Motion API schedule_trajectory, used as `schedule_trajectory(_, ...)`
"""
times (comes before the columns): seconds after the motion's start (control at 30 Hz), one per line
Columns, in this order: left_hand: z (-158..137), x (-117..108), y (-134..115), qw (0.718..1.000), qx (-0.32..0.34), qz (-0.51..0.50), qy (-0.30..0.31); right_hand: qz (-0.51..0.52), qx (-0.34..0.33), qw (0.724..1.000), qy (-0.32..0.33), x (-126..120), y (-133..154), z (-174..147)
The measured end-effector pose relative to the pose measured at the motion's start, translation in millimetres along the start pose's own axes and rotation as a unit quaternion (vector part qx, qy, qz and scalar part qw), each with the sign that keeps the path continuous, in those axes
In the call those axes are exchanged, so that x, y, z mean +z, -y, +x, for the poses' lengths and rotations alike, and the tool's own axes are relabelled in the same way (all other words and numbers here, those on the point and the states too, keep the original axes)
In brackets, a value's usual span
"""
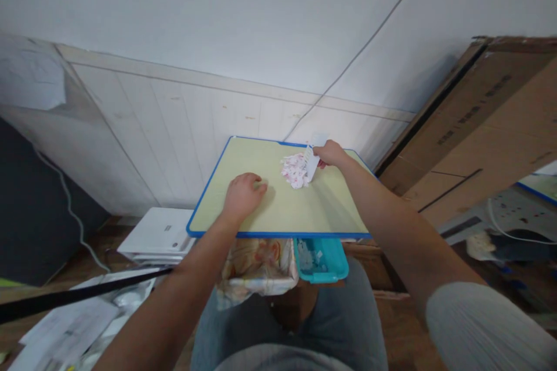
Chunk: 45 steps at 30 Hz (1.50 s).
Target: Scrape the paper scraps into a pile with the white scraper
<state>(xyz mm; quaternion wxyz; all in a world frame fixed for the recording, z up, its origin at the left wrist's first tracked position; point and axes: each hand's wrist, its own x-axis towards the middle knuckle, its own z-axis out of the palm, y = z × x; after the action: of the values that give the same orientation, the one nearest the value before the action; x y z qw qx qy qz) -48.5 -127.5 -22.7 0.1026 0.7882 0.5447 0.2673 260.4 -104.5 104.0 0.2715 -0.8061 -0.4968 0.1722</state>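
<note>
A heap of small white pieces with pink-red marks [295,170] lies on the pale yellow tabletop [278,214] with a blue rim. My right hand [331,153] pinches a thin white flat piece [312,163], held on edge against the heap's right side. Its left edge looks toothed, though blur hides the detail. To the left of the heap, my left hand [244,194] is over the tabletop, fingers half curled and thumb apart, with nothing seen in it.
Below the table's front edge are a cloth-lined basket [261,287] and a turquoise plastic bin [333,264] with small whitish bits inside. A white box [159,231] stands at left. Large cardboard boxes [474,122] lean at right. A cable [369,40] runs down the wall behind.
</note>
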Motion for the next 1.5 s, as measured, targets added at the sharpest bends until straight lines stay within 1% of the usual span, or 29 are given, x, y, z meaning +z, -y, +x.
schedule_trajectory(0.13, 3, -1, 0, 0.999, -0.015, -0.025, -0.015, -0.001, -0.017, 1.000, 0.007, -6, 18, -14)
schedule_trajectory(0.2, 4, 0, 3, 0.999, -0.018, -0.034, -0.029, 0.009, -0.017, 1.000, 0.014, 0, 26, -19)
schedule_trajectory(0.27, 5, 1, 5, 0.998, -0.020, -0.037, -0.036, 0.025, -0.011, 0.999, 0.036, 15, 35, -23)
schedule_trajectory(0.37, 6, 1, 7, 0.998, -0.025, -0.037, -0.035, 0.056, 0.013, 0.994, 0.092, 45, 46, -26)
schedule_trajectory(0.43, 7, 1, 8, 0.998, -0.028, -0.037, -0.036, 0.073, 0.029, 0.990, 0.117, 59, 46, -26)
schedule_trajectory(0.47, 7, 1, 8, 0.998, -0.028, -0.037, -0.036, 0.080, 0.036, 0.988, 0.125, 62, 43, -26)
schedule_trajectory(0.53, 7, 2, 10, 0.998, -0.028, -0.037, -0.036, 0.089, 0.048, 0.987, 0.128, 59, 33, -23)
schedule_trajectory(0.67, 7, 4, 16, 0.998, -0.036, -0.032, -0.027, 0.108, 0.057, 0.986, 0.116, 33, 9, -13)
schedule_trajectory(0.73, 6, 4, 18, 0.999, -0.034, -0.027, -0.026, 0.121, 0.054, 0.985, 0.109, 23, 5, -4)
schedule_trajectory(0.8, 6, 3, 20, 0.999, -0.040, -0.020, -0.027, 0.137, 0.048, 0.984, 0.107, 25, 9, 6)
schedule_trajectory(0.87, 5, 2, 21, 0.999, -0.037, -0.010, -0.023, 0.154, 0.039, 0.981, 0.114, 37, 18, 13)
schedule_trajectory(1.0, 1, -1, 24, 0.999, -0.035, 0.010, -0.022, 0.181, 0.014, 0.973, 0.145, 71, 40, 16)
schedule_trajectory(1.07, -1, -2, 25, 0.999, -0.029, 0.015, -0.021, 0.188, 0.004, 0.971, 0.149, 80, 43, 15)
schedule_trajectory(1.1, -2, -2, 26, 0.999, -0.023, 0.019, -0.018, 0.192, 0.000, 0.971, 0.145, 80, 41, 14)
schedule_trajectory(1.2, 5, -5, 29, 0.999, -0.014, 0.041, -0.002, 0.214, -0.012, 0.970, 0.113, 67, 25, 10)
schedule_trajectory(1.27, 24, -7, 31, 0.998, -0.012, 0.056, 0.031, 0.241, -0.025, 0.967, 0.082, 51, 8, 1)
schedule_trajectory(1.33, 55, -7, 31, 0.997, -0.026, 0.050, 0.056, 0.273, -0.034, 0.960, 0.054, 36, -15, -14)
schedule_trajectory(1.37, 73, -5, 29, 0.997, -0.030, 0.041, 0.059, 0.285, -0.033, 0.957, 0.045, 29, -28, -24)
schedule_trajectory(1.47, 126, 7, 22, 0.998, -0.028, 0.046, 0.031, 0.314, -0.018, 0.949, 0.017, 19, -74, -58)
schedule_trajectory(1.5, 139, 12, 20, 0.999, -0.025, 0.040, 0.024, 0.361, -0.024, 0.932, -0.008, 17, -89, -69)
